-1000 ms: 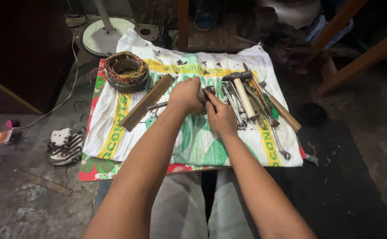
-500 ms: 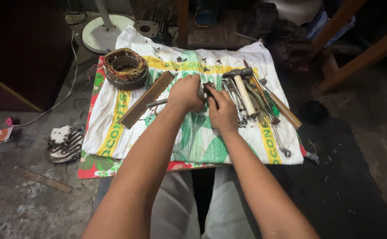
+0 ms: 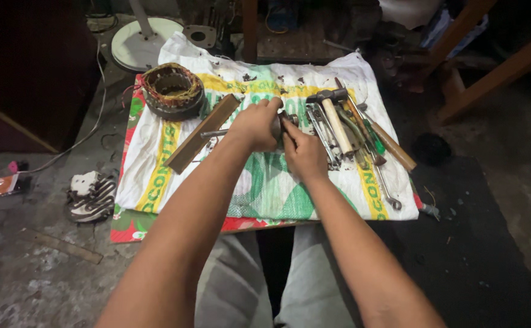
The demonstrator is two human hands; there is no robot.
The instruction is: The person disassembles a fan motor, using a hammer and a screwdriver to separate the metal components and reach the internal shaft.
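Observation:
My left hand [image 3: 257, 124] is closed around a small dark metal part with a thin shaft [image 3: 212, 133] sticking out to the left. My right hand [image 3: 302, 149] grips the same part from the right side, fingers pressed against it; the part itself is mostly hidden by both hands. They work over a white woven sack [image 3: 259, 188] spread on a low board. A wooden block [image 3: 202, 133] lies diagonally just left of my left hand. A wound copper stator ring [image 3: 172, 91] sits at the sack's far left corner.
A hammer [image 3: 335, 118], spanners, screwdrivers and a wooden-handled tool [image 3: 390, 146] lie in a pile right of my hands. A white round fan base [image 3: 141, 42] stands beyond the sack. A sandal [image 3: 89, 195] lies on the concrete floor at left. Wooden furniture legs stand at far right.
Both hands stay on the small part with only slight shifts of the fingers; the view has tilted a little.

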